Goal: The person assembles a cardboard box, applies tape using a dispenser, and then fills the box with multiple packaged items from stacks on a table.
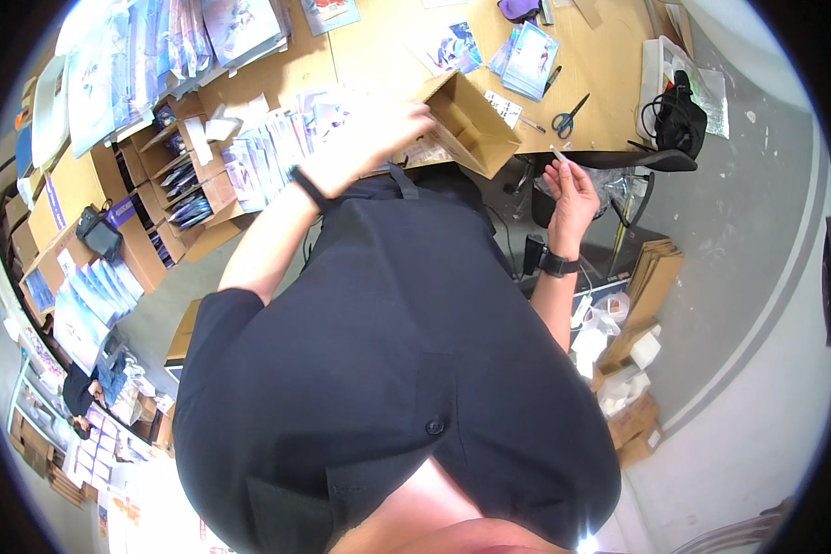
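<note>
An open cardboard box [475, 129] sits tilted at the table's near edge, its inside showing bare brown walls. At its left wall is my left hand [383, 134], fingers bent and closed against the rim; glare washes out part of this hand. Left of that hand, glossy printed cards [268, 148] lie in overlapping rows. My right hand [572, 194] is raised at the right, beyond the table's edge, fingertips pinching a small slim white piece [558, 153]. Its exact kind is too small to make out.
Blue-handled scissors [566, 122], a dark pen [552, 79] and a card stack [529, 60] lie right of the box. A black bag [680, 111] stands at the table's right end. Cardboard compartments [180, 175] and piled printed sheets [125, 65] occupy the left.
</note>
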`<move>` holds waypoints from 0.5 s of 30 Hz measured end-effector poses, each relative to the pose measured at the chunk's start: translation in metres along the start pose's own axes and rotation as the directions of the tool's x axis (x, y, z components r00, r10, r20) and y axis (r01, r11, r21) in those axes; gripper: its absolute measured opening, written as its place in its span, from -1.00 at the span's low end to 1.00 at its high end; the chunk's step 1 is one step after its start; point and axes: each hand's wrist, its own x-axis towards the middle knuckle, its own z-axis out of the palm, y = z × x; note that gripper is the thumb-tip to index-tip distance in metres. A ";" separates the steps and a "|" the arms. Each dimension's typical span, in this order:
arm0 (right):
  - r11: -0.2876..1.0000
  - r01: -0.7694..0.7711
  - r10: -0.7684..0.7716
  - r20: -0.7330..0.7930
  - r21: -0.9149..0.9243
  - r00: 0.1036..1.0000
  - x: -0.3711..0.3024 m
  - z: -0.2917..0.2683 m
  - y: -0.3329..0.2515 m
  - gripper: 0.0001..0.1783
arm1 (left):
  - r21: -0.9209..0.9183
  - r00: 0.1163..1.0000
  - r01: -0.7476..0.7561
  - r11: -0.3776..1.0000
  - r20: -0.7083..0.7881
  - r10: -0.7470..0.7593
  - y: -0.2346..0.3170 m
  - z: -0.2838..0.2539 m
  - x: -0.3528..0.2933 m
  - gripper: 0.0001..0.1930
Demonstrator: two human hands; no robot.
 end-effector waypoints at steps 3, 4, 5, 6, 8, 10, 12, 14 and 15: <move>0.985 -0.135 0.139 -0.035 0.110 0.990 0.007 -0.025 0.017 -0.69 | 0.201 0.936 -0.289 0.936 0.265 0.233 0.030 0.089 0.036 -0.54; 0.983 -0.139 0.140 -0.001 0.119 0.990 0.012 -0.031 0.019 -0.69 | 0.255 0.937 -0.336 0.907 0.188 0.295 0.031 0.119 0.041 -0.65; 0.982 -0.137 0.137 0.011 0.129 0.991 0.012 -0.042 0.019 -0.69 | 0.221 0.914 -0.322 0.921 0.328 0.241 0.029 0.134 0.047 -0.76; 0.980 -0.135 0.131 0.033 0.144 0.991 0.014 -0.048 0.016 -0.69 | 0.202 0.869 -0.300 0.932 0.462 0.179 0.025 0.148 0.054 -0.85; 0.989 -0.091 0.087 0.033 0.118 0.996 0.020 -0.066 0.009 -0.70 | 0.214 0.907 -0.143 0.966 0.418 0.042 0.018 0.166 0.056 -0.94; 0.996 -0.025 0.024 0.012 0.090 1.000 0.027 -0.089 0.007 -0.71 | 0.142 0.928 -0.112 0.984 0.369 0.052 0.037 0.122 0.083 -0.94; 0.996 0.063 -0.066 0.046 0.067 0.997 0.033 -0.095 -0.007 -0.76 | 0.129 0.985 -0.028 0.991 0.174 0.005 0.030 0.090 0.081 -0.74; 0.988 0.155 -0.155 0.125 0.010 0.980 0.039 -0.101 -0.018 -0.79 | -0.199 0.906 0.407 0.891 0.212 -0.367 0.046 0.040 0.074 -0.61; 0.960 0.280 -0.272 0.166 -0.020 0.948 0.034 -0.091 -0.039 -0.85 | -0.384 0.871 0.491 0.782 0.227 -0.435 0.043 0.025 0.063 -0.57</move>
